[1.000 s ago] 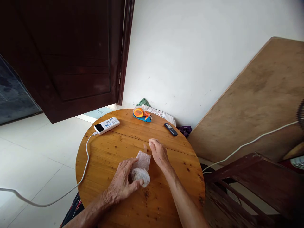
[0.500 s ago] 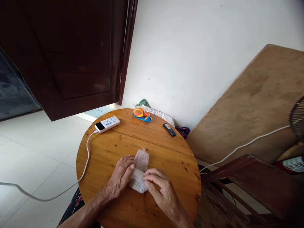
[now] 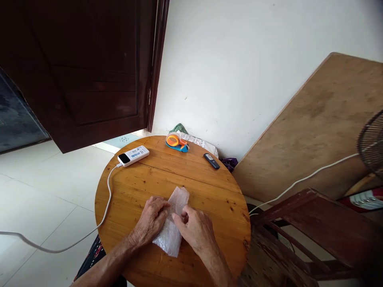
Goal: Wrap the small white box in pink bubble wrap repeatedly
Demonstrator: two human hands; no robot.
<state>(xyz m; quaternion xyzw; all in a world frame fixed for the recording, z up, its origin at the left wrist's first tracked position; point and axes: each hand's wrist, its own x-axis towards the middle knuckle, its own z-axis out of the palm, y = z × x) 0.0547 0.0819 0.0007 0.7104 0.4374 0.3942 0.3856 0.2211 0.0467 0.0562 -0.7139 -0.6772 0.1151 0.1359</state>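
A sheet of clear bubble wrap (image 3: 170, 235) lies on the round wooden table (image 3: 125, 199) in front of me. Its near part is spread flat, and its narrower far end sticks out beyond my hands. My left hand (image 3: 152, 219) rests along the left edge, fingers bent and thumb against the plastic, holding it. From the other side, my right hand (image 3: 194, 227) has its thumb and curled fingers closed on the wrap's right edge. Whether anything lies under or inside the wrap, I cannot tell.
A white device (image 3: 133, 156) with a dark screen is plugged into a white cable (image 3: 108, 191) running off the left edge. Farther back lie an orange and blue tape dispenser (image 3: 177, 142) and a small dark handheld device (image 3: 211, 161). A wooden chair (image 3: 317, 227) stands right.
The near part of the bubble wrap, folded before, now lies spread out toward me. My right hand has shifted slightly left and up, its fingers more curled. My left hand has barely moved.
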